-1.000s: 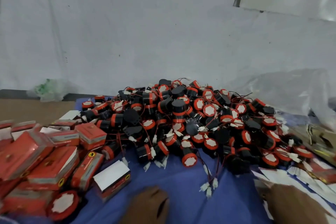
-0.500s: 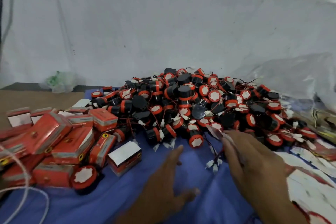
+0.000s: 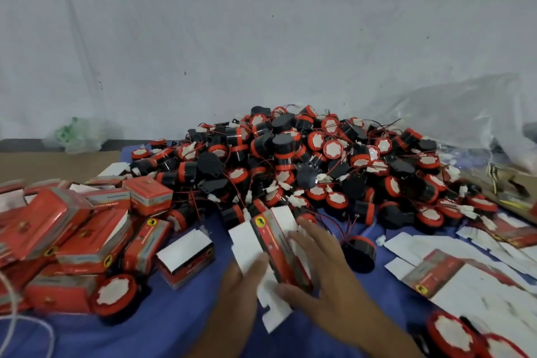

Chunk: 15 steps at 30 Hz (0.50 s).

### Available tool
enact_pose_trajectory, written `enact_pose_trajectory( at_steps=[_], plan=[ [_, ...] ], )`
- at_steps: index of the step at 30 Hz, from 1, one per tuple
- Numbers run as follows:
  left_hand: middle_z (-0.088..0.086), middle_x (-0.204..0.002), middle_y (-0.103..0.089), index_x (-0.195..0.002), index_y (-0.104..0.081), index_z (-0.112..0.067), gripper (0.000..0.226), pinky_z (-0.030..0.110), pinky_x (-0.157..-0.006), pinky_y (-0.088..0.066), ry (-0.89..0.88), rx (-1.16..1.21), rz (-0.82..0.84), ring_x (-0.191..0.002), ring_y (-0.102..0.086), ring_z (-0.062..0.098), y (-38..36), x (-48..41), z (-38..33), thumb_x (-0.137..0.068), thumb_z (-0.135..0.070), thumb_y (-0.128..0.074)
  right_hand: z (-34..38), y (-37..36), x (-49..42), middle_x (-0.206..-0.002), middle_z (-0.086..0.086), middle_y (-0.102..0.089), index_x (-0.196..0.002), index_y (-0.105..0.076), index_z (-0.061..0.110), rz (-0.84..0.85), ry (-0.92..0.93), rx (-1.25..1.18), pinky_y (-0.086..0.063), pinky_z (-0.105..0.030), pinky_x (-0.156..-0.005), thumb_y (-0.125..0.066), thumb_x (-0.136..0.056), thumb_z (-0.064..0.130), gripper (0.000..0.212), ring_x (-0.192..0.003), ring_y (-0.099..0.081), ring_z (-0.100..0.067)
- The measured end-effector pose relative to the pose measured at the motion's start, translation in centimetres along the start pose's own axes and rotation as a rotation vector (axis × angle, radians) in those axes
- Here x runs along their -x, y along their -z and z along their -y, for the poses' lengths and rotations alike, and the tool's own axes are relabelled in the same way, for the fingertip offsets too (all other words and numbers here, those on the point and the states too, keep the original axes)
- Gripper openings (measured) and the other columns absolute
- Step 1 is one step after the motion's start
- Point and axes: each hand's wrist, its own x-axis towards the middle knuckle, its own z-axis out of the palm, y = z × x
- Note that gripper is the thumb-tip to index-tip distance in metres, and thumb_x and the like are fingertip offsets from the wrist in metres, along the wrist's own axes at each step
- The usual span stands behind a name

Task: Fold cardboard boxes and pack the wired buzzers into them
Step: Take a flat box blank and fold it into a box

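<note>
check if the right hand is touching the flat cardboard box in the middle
Touching. In the head view the right hand lays its fingers across the flat cardboard box, thumb against its near end.

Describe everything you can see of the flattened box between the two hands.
The flattened box looks like thin cardboard: a red face with a yellow round mark near its far end, white flaps on both sides. It is held tilted over the blue cloth, near the buzzer pile. The left hand holds a white flap; the right hand grips the red face.
</note>
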Motion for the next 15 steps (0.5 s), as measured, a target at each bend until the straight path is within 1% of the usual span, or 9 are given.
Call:
enact_pose_trajectory(
  at_steps=[1, 3, 6, 9, 11, 12, 13, 14, 15],
  plan=[
    [0.008, -0.108, -0.075, -0.109, -0.074, -0.019, 0.029, 0.051, -0.088, -0.055, 0.054, 0.102, 0.001, -0.102, -0.071, 0.032, 0.3, -0.3, 0.0, -0.085, -0.028, -0.062, -0.3, 0.0, 0.0, -0.159, 0.034, 0.008, -0.15, -0.022, 0.052, 0.056, -0.048, 0.065, -0.008, -0.034, -0.121, -0.053, -0.078, 0.085, 0.085, -0.149, 0.013, 0.002],
    [0.012, -0.111, -0.074, -0.105, -0.077, -0.025, 0.036, 0.051, -0.082, -0.058, 0.155, 0.251, 0.042, -0.105, -0.069, 0.037, 0.5, -0.4, -0.7, -0.077, -0.042, -0.062, -0.4, -0.1, -0.1, -0.158, 0.035, 0.015, -0.151, -0.013, 0.053, 0.096, -0.083, 0.085, -0.007, -0.046, -0.123, -0.052, -0.072, 0.09, 0.095, -0.147, 0.019, 0.002],
    [0.013, -0.114, -0.073, -0.101, -0.079, -0.027, 0.045, 0.041, -0.07, -0.061, 0.269, 0.33, 0.138, -0.102, -0.071, 0.034, 0.8, -0.3, -1.2, -0.069, -0.054, -0.064, 0.2, -0.2, -0.4, -0.156, 0.038, 0.012, -0.153, -0.011, 0.049, 0.107, -0.099, 0.003, -0.013, -0.047, -0.122, -0.055, -0.067, 0.093, 0.106, -0.148, 0.015, 0.004],
    [0.016, -0.13, -0.064, -0.125, -0.069, -0.022, 0.078, 0.047, -0.085, -0.058, 0.286, 0.368, 0.222, -0.117, -0.063, 0.039, 1.3, -0.2, -1.4, -0.066, -0.073, -0.067, 0.6, -0.6, -0.6, -0.151, 0.046, 0.012, -0.158, -0.009, 0.037, 0.16, -0.076, -0.045, -0.009, -0.035, -0.123, -0.054, -0.066, 0.094, 0.116, -0.144, 0.017, 0.013],
    [0.016, -0.134, -0.061, -0.123, -0.07, -0.023, 0.082, 0.047, -0.09, -0.055, 0.264, 0.358, 0.3, -0.123, -0.059, 0.039, 1.8, -0.2, -2.1, -0.061, -0.076, -0.072, 1.4, -0.3, -0.9, -0.145, 0.052, 0.006, -0.152, -0.014, 0.041, 0.184, -0.038, -0.057, -0.002, -0.02, -0.117, -0.051, -0.068, 0.094, 0.106, -0.137, 0.02, 0.023],
    [0.015, -0.134, -0.062, -0.12, -0.072, -0.024, 0.082, 0.046, -0.09, -0.055, 0.26, 0.336, 0.322, -0.123, -0.059, 0.038, 2.2, -0.3, -2.3, -0.056, -0.075, -0.076, 1.9, 0.0, -1.2, -0.146, 0.048, -0.002, -0.146, -0.017, 0.044, 0.19, -0.018, -0.047, -0.001, -0.013, -0.113, -0.05, -0.07, 0.093, 0.096, -0.135, 0.018, 0.026],
    [0.015, -0.133, -0.062, -0.118, -0.072, -0.024, 0.081, 0.045, -0.089, -0.056, 0.26, 0.325, 0.351, -0.122, -0.059, 0.037, 2.4, -0.3, -2.4, -0.054, -0.073, -0.08, 2.4, 0.4, -1.4, -0.149, 0.039, -0.011, -0.142, -0.019, 0.046, 0.2, -0.01, -0.035, -0.006, -0.01, -0.111, -0.05, -0.071, 0.092, 0.09, -0.137, 0.011, 0.025],
    [0.015, -0.133, -0.062, -0.118, -0.072, -0.024, 0.08, 0.044, -0.089, -0.056, 0.251, 0.323, 0.387, -0.122, -0.06, 0.037, 2.6, -0.3, -2.3, -0.054, -0.071, -0.082, 2.7, 0.6, -1.7, -0.15, 0.029, -0.022, -0.14, -0.022, 0.048, 0.207, -0.009, -0.038, -0.017, -0.012, -0.112, -0.051, -0.072, 0.09, 0.085, -0.142, -0.006, 0.019],
    [0.015, -0.133, -0.063, -0.118, -0.073, -0.024, 0.079, 0.042, -0.088, -0.056, 0.241, 0.324, 0.404, -0.121, -0.06, 0.036, 2.7, -0.2, -2.2, -0.054, -0.07, -0.083, 3.0, 0.7, -1.9, -0.145, 0.023, -0.035, -0.138, -0.026, 0.047, 0.206, -0.008, -0.059, -0.033, -0.017, -0.108, -0.053, -0.074, 0.086, 0.08, -0.138, -0.028, 0.01]
  ],
)
